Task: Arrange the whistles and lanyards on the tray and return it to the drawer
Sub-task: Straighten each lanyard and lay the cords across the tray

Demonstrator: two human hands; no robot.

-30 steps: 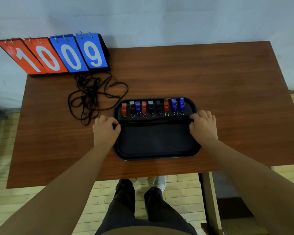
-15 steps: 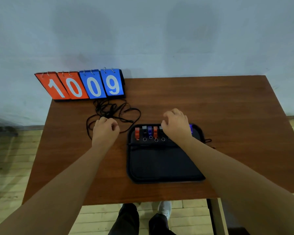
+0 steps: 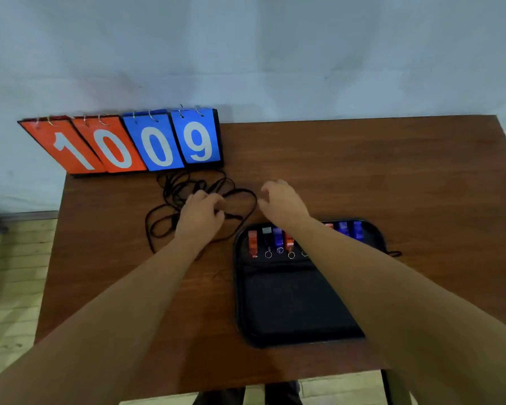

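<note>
Sitting flat on the wooden table (image 3: 362, 176), right of centre and toward the near edge: the black tray (image 3: 289, 305), soft-looking w/ rounded corners. Row of whistles (image 3: 278, 238) along its far strip, standing side by side: orange, grey/black, blue, orange from the left, then a gap hidden by the forearm, then an orange one and two blue at the right end. Small metal rings hang below several. Near half of the tray is bare black surface. A short black loop sticks out past the tray's right edge.

Lanyards (image 3: 187, 188): loose black tangle on the table, left of and beyond the tray, apart from it, just in front of the scoreboard. One long loop trails toward the near-left.

Left hand (image 3: 200, 216) is down on the tangle, fingers curled in over the cords; looks closed on strands but blur makes the actual pinch hard to confirm. Right hand (image 3: 284, 204) hovers beyond the tray's far-left corner, just right of the cords, fingers spread and loosely bent, open, holding nothing. Its forearm crosses over the whistle row.

Scoreboard (image 3: 129, 141) at far-left table corner, against the wall: flip cards, two orange, two blue, reading 1 0 0 9. Person's dark shoes visible below the table's near edge.
</note>
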